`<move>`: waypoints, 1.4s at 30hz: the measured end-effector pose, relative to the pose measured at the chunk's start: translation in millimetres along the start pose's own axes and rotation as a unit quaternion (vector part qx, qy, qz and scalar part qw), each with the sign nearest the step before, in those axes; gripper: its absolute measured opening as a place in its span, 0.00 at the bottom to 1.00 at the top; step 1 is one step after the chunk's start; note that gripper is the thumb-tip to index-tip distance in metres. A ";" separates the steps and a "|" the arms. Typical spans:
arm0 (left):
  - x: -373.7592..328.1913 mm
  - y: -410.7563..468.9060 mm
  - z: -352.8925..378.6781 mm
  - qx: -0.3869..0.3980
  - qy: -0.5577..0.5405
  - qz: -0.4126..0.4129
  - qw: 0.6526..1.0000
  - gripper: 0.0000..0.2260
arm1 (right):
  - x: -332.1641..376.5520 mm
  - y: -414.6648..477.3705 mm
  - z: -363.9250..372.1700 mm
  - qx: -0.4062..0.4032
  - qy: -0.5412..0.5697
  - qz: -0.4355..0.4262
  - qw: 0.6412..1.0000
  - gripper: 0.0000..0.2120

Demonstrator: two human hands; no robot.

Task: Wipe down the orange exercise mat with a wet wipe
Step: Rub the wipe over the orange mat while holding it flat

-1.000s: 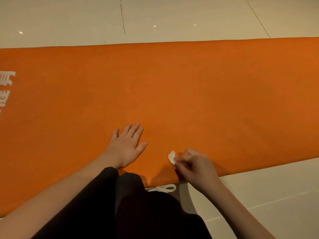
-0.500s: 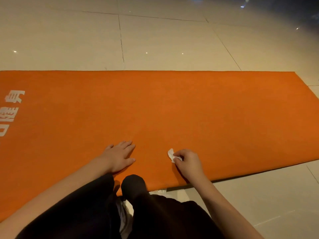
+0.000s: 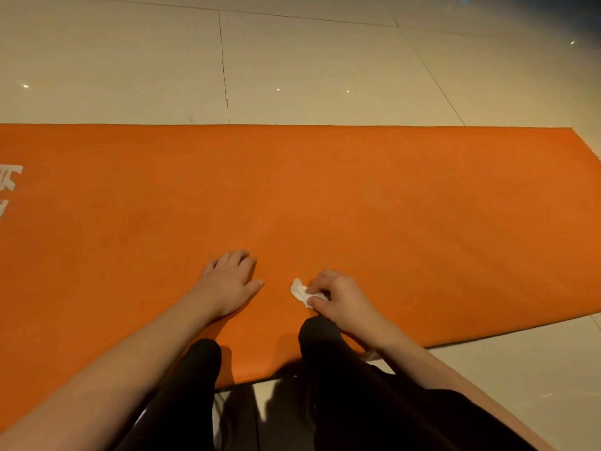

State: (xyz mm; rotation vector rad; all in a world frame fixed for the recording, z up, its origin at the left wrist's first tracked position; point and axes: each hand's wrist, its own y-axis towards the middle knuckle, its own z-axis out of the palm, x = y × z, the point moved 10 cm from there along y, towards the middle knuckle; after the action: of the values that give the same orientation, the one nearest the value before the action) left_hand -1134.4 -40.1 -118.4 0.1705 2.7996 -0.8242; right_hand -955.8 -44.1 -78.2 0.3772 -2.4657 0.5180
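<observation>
Fingers of the right hand point(image 3: 341, 296) pinch a crumpled wet wipe point(image 3: 302, 292) against the orange mat point(image 3: 390, 206) — near its front edge. Left hand point(image 3: 229, 281) rests on the mat, fingers loosely bent, holding nothing.

mat point(image 3: 357, 196): plain orange all over, unpatterned, shaded darker along its near edge.
lettering point(image 3: 9, 177): white printed characters on the mat's left end, cut off by the frame edge.
wet wipe point(image 3: 300, 291): white, unpatterned.
floor tiles point(image 3: 325, 60): glossy cream-beige, crossed by thin dark grout lines, dotted with small white glints of light.
trousers point(image 3: 341, 385): solid black.
</observation>
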 end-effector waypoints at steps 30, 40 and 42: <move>-7.4 58.3 8.3 -0.098 -0.024 0.004 0.995 0.41 | -70.4 104.1 -33.5 -0.130 -0.100 0.092 0.982 0.11; -3.5 106.7 -21.0 -0.098 -0.026 -0.003 0.995 0.35 | -66.3 131.2 -37.6 -0.120 -0.102 0.015 0.987 0.06; -5.3 111.8 -15.4 -0.100 0.029 -0.001 0.995 0.31 | -83.9 140.1 -49.6 -0.175 -0.074 0.113 0.975 0.07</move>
State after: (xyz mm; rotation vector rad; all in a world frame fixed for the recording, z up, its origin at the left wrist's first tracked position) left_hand -1112.9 61.5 -162.7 0.1617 2.9151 -0.5411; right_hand -918.2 114.2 -129.7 -0.0076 -2.6950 0.1398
